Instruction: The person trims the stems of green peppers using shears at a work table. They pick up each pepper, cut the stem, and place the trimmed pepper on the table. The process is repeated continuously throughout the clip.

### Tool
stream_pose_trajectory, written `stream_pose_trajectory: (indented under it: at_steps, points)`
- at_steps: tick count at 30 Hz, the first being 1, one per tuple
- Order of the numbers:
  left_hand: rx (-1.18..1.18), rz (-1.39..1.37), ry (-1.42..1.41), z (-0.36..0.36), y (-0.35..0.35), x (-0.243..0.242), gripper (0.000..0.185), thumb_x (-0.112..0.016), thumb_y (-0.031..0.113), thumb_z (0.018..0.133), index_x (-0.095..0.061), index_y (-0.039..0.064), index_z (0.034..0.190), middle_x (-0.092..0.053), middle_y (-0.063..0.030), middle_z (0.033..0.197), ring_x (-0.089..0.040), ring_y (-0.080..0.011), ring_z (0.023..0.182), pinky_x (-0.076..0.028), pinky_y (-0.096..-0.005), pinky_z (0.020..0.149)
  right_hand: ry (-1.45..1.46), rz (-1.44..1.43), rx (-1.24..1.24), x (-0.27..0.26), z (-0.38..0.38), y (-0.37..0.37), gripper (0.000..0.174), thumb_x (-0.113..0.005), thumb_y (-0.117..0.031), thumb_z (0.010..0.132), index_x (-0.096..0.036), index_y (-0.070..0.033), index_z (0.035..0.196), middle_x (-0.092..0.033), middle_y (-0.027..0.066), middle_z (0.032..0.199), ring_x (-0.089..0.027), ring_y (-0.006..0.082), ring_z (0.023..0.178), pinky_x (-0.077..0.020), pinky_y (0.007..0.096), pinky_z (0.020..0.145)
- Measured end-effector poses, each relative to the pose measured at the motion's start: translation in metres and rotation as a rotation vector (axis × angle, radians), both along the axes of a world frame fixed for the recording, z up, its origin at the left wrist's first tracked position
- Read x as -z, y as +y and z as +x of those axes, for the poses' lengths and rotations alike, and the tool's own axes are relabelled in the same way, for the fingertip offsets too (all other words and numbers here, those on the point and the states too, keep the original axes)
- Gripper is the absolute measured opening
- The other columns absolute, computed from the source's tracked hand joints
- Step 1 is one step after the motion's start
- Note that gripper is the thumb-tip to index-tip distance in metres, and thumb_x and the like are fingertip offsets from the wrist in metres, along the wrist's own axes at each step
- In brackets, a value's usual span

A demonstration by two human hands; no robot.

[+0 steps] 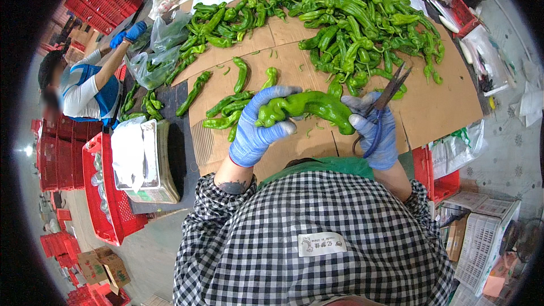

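My left hand [250,136], in a blue knit glove, grips a large curved green pepper [316,105] by its left end. The pepper lies level above the cardboard [293,144] on the table. My right hand [380,138], gloved alike, holds a pair of scissors [387,91] with dark blades and blue handles. The blades point up and away from me, nearly together. Right thumb and fingertips are at the pepper's right end; I cannot tell how firmly they press. Beyond my left hand lie several loose green peppers [231,104]. Small cut stems [309,132] are scattered on the cardboard.
A big heap of green peppers [357,21] covers the far right, a smaller one [221,21] the far left. At left are a scale [148,157], plastic bags [155,68], a red crate [102,187] and a co-worker [91,80] in blue gloves. White crates [486,242] stand at right.
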State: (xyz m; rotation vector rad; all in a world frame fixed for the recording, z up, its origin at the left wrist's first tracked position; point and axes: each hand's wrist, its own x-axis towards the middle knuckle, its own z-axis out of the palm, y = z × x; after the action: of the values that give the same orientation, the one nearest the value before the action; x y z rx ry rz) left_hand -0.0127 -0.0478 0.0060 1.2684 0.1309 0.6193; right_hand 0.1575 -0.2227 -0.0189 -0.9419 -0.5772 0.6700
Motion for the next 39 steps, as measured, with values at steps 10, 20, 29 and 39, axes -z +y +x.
stream_pose_trajectory:
  at_steps: [10,20,29,39]
  points:
    - [-0.581,-0.709,-0.203,-0.033,0.148,0.126,0.034,-0.062,0.015,0.087,-0.052,0.004,0.117,-0.055,-0.0127,0.118,-0.056,-0.0294,0.109,-0.048,-0.0401,0.093,0.036,-0.21,0.12,0.032,0.034,-0.042,0.025,-0.061,-0.009,0.086,-0.047,-0.009,0.107,-0.061,0.0174,0.11,-0.064,0.0181,0.087,-0.051,0.0243,0.065]
    - [-0.268,1.714,1.211,-0.03,0.151,0.162,0.056,-0.058,0.019,0.081,-0.045,0.033,0.133,-0.042,-0.0052,0.139,-0.044,-0.0314,0.124,-0.034,-0.0473,0.103,0.063,-0.349,0.184,0.043,0.06,-0.094,0.019,-0.058,-0.009,0.09,-0.046,-0.008,0.105,-0.063,0.016,0.101,-0.062,0.016,0.081,-0.0499,0.0228,0.063]
    - [-0.426,1.273,0.812,0.011,0.171,0.173,0.036,-0.064,0.025,0.082,-0.059,0.006,0.112,-0.058,-0.0171,0.114,-0.054,-0.0344,0.105,-0.043,-0.0416,0.092,0.119,-0.446,0.209,0.054,0.094,-0.101,0.02,-0.058,-0.012,0.091,-0.046,-0.007,0.106,-0.064,0.015,0.098,-0.063,0.0176,0.082,-0.0516,0.0255,0.066]
    - [-0.371,0.997,0.552,0.108,-0.047,0.199,0.049,-0.061,0.023,0.083,-0.048,-0.001,0.124,-0.045,-0.024,0.129,-0.045,-0.0401,0.117,-0.036,-0.0443,0.102,0.097,-0.394,0.04,0.066,0.118,-0.072,0.019,-0.057,-0.007,0.09,-0.047,-0.007,0.105,-0.065,0.0151,0.095,-0.063,0.0174,0.082,-0.0511,0.0249,0.067]
